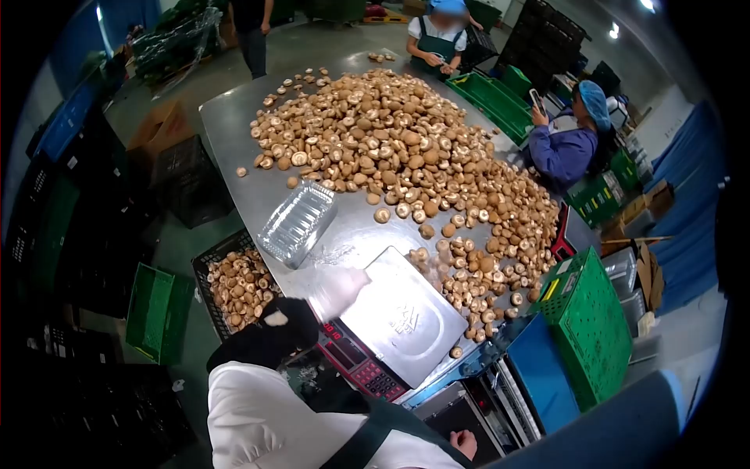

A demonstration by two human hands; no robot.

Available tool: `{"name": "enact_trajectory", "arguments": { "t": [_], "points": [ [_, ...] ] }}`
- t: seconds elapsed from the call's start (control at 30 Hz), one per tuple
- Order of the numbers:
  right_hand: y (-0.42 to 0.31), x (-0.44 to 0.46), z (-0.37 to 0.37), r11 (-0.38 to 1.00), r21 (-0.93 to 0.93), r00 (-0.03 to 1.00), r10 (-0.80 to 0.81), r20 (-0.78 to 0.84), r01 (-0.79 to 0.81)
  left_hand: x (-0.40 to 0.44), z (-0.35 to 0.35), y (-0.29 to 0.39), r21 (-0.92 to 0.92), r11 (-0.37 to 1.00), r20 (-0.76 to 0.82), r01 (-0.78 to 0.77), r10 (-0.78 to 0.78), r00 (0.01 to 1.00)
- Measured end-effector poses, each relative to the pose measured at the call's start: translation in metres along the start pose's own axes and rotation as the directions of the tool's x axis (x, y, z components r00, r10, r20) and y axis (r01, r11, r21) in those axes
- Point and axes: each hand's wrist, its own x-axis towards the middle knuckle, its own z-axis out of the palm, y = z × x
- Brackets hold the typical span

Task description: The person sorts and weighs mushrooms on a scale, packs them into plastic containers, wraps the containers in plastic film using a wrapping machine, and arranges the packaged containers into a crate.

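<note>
My left hand (pixel 341 291), in a white glove, is smeared by motion over the left edge of the scale's metal platform (pixel 406 316). Its fingers cannot be made out. Just beyond it, a clear plastic tray (pixel 298 223) lies tilted on the table. Red digits glow on the scale's control panel (pixel 361 361), nearest my body. Low at the bottom edge, beside my apron, my bare right hand (pixel 463 444) shows only partly, with fingers curled; what they hold, if anything, is hidden. A large heap of mushrooms (pixel 391 133) spreads beyond the scale and along its right side.
A metal table (pixel 226 129) carries the heap. A black crate (pixel 207 270) of mushrooms stands left, near a green crate (pixel 156 313). Another green crate (pixel 590 328) is at right. Two co-workers (pixel 437 39) (pixel 570 141) are at the far and right sides; one holds a phone (pixel 537 101).
</note>
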Motion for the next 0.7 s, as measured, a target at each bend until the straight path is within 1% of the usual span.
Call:
{"name": "enact_trajectory", "arguments": {
  "t": [0.03,0.07,0.1,0.17,0.23,0.3,0.33,0.37,0.4,0.43,0.47,0.5,0.57,0.63,0.7],
  "points": [
    [0.001,-0.002,0.001,1.000,-0.001,1.000,0.005,-0.007,-0.005,-0.008,0.013,0.013,-0.031,0.983,0.241,-0.179,0.181,0.954],
    [0.002,-0.002,0.002,1.000,-0.006,1.000,0.003,-0.015,-0.003,-0.020,0.023,0.025,-0.048,0.948,0.355,-0.314,0.310,0.882],
    [0.003,-0.004,0.002,1.000,0.006,1.000,0.018,-0.018,-0.018,-0.033,0.040,0.025,-0.001,0.908,0.418,-0.419,0.381,0.825],
    [0.002,-0.003,0.001,1.000,0.016,0.999,0.027,-0.020,-0.027,-0.045,0.051,0.023,-0.040,0.915,0.484,-0.403,0.370,0.793],
    [0.001,-0.002,0.001,0.999,0.023,0.999,0.042,-0.026,-0.042,-0.027,0.030,0.024,-0.151,0.905,0.440,-0.397,0.421,0.793],
    [-0.002,0.003,0.003,0.997,0.040,0.997,0.064,-0.040,-0.062,-0.005,0.011,0.010,-0.210,0.941,0.338,-0.265,0.324,0.883],
    [-0.004,0.006,0.004,0.996,0.047,0.996,0.081,-0.041,-0.079,0.005,0.011,-0.008,-0.132,0.982,0.325,-0.135,0.172,0.930],
    [-0.006,0.008,0.004,0.995,0.053,0.995,0.092,-0.040,-0.090,0.013,0.015,-0.029,-0.060,0.998,0.298,0.003,0.015,0.954],
    [-0.008,0.008,0.002,0.993,0.061,0.994,0.106,-0.035,-0.104,0.019,0.021,-0.046,0.041,0.993,0.174,0.108,-0.114,0.978],
    [-0.010,0.008,0.002,0.990,0.071,0.992,0.122,-0.031,-0.119,0.022,0.030,-0.063,0.119,0.966,0.033,0.227,-0.233,0.972],
    [-0.013,0.010,0.001,0.988,0.075,0.991,0.134,-0.025,-0.132,0.022,0.039,-0.081,0.180,0.901,0.150,0.395,-0.422,0.894],
    [-0.015,0.010,0.001,0.986,0.084,0.989,0.147,-0.025,-0.145,0.022,0.050,-0.092,0.298,0.788,0.217,0.539,-0.606,0.765],
    [-0.020,0.014,0.000,0.982,0.094,0.986,0.164,-0.018,-0.162,0.014,0.069,-0.104,0.456,0.703,0.265,0.546,-0.693,0.670],
    [-0.024,0.016,-0.002,0.979,0.103,0.983,0.181,-0.016,-0.178,0.007,0.082,-0.100,0.594,0.700,0.320,0.396,-0.657,0.683],
    [-0.024,0.015,-0.002,0.976,0.109,0.982,0.190,-0.012,-0.188,0.004,0.087,-0.104,0.417,0.813,0.406,0.406,-0.567,0.717]
  ]
}}
